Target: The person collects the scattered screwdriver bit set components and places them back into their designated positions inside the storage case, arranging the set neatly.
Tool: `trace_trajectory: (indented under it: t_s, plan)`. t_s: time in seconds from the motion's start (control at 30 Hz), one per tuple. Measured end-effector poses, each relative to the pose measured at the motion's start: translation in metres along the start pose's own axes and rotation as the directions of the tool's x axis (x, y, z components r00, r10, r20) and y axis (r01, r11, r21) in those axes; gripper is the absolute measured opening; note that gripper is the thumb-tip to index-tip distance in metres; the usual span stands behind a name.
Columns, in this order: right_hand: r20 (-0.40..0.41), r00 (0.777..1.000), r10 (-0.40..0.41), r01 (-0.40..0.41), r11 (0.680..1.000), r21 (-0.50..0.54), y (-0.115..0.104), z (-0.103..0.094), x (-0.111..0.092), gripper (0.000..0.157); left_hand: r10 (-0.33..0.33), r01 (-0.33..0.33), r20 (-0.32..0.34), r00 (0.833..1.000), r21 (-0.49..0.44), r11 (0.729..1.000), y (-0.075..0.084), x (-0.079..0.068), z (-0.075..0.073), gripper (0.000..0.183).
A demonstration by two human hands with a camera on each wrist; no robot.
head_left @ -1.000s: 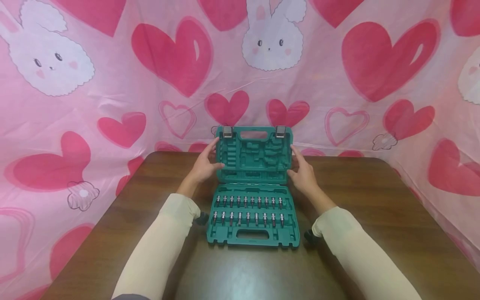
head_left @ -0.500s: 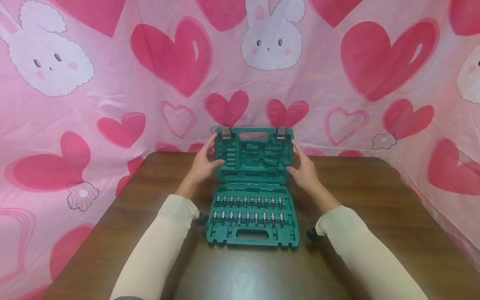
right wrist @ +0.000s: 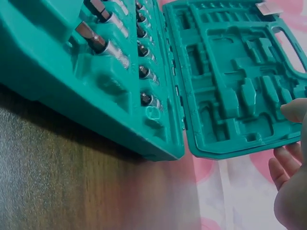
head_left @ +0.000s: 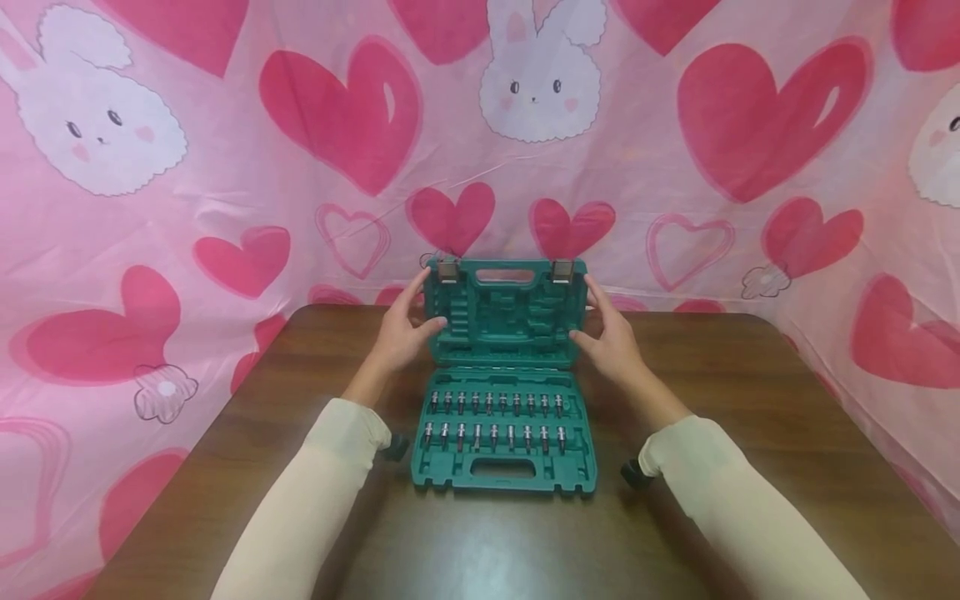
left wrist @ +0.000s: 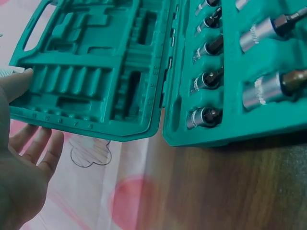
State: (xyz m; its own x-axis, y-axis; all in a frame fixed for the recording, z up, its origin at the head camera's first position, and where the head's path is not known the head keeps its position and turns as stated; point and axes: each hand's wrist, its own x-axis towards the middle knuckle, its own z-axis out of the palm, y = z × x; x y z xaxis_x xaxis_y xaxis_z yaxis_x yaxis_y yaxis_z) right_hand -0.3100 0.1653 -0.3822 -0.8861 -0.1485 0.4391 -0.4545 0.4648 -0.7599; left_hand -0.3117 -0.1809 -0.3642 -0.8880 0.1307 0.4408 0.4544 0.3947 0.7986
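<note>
A green plastic socket case lies unfolded on the table, its lid (head_left: 506, 312) standing up from the hinge and its base (head_left: 502, 482) flat. Two rows of silver bit sockets (head_left: 493, 436) fill the base. At the lid's left edge, my left hand (head_left: 397, 333) holds on, thumb (left wrist: 17, 85) over the inner face and fingers behind. My right hand (head_left: 611, 342) grips the opposite edge the same way, its thumb (right wrist: 293, 110) on the moulded inside and the other fingers beyond the rim. Moulded recesses in the lid hold nothing.
Brown wooden table (head_left: 247, 483) carries the case near its middle. Behind it hangs a pink cloth (head_left: 622, 158) printed with hearts and rabbits. Two metal latches (head_left: 562, 272) sit at the lid's top edge, on either side of the handle slot.
The lid has tipped slightly toward me, its top edge lower and wider in the head view. Both hands move with it, while the base stays put.
</note>
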Motion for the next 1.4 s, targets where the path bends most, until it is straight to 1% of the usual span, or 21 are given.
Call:
trace_trajectory:
  t_s: [0.2, 0.3, 0.5, 0.57, 0.63, 0.73, 0.8, 0.97, 1.17, 1.4]
  plan:
    - [-0.037, 0.997, -0.065, 0.065, 0.998, 0.0, -0.008, -0.001, 0.0, 0.089, 0.052, -0.052, -0.022, 0.998, -0.009, 0.999, 0.003, -0.002, -0.005, 0.072]
    - [-0.055, 0.995, -0.088, 0.088, 0.996, 0.011, -0.013, -0.001, 0.0, 0.087, 0.078, -0.078, -0.035, 0.996, -0.017, 0.997, 0.004, -0.004, -0.005, 0.072]
    - [-0.077, 0.992, -0.101, 0.102, 0.995, 0.0, -0.019, -0.002, -0.004, 0.086, 0.11, -0.108, -0.064, 0.992, 0.027, 0.994, 0.003, -0.009, -0.004, 0.073]
    - [-0.09, 0.99, -0.105, 0.105, 0.994, -0.003, -0.02, -0.002, -0.005, 0.085, 0.125, -0.124, -0.067, 0.99, 0.022, 0.992, 0.014, -0.013, -0.005, 0.072]
    - [-0.105, 0.988, -0.109, 0.109, 0.994, -0.005, -0.021, -0.002, -0.007, 0.084, 0.137, -0.135, -0.075, 0.988, 0.025, 0.991, 0.017, -0.013, -0.005, 0.071]
    - [-0.125, 0.986, -0.107, 0.106, 0.994, -0.012, -0.024, -0.001, -0.009, 0.081, 0.131, -0.128, -0.089, 0.987, 0.04, 0.991, 0.024, -0.013, -0.007, 0.068]
    - [-0.141, 0.984, -0.106, 0.103, 0.994, -0.025, -0.027, 0.0, -0.011, 0.078, 0.13, -0.123, -0.104, 0.986, 0.07, 0.99, 0.018, -0.01, -0.007, 0.066]
    - [-0.191, 0.974, -0.123, 0.109, 0.991, -0.083, -0.034, 0.003, -0.014, 0.072, 0.139, -0.126, -0.131, 0.982, 0.107, 0.986, 0.024, -0.009, -0.009, 0.061]
    - [-0.255, 0.95, -0.18, 0.154, 0.981, -0.116, -0.039, 0.005, -0.013, 0.064, 0.129, -0.105, -0.16, 0.979, 0.149, 0.983, 0.032, -0.009, -0.011, 0.057]
    - [-0.325, 0.919, -0.225, 0.207, 0.974, -0.089, -0.04, 0.006, -0.012, 0.054, 0.101, -0.074, -0.165, 0.981, 0.162, 0.984, 0.036, -0.01, -0.012, 0.052]
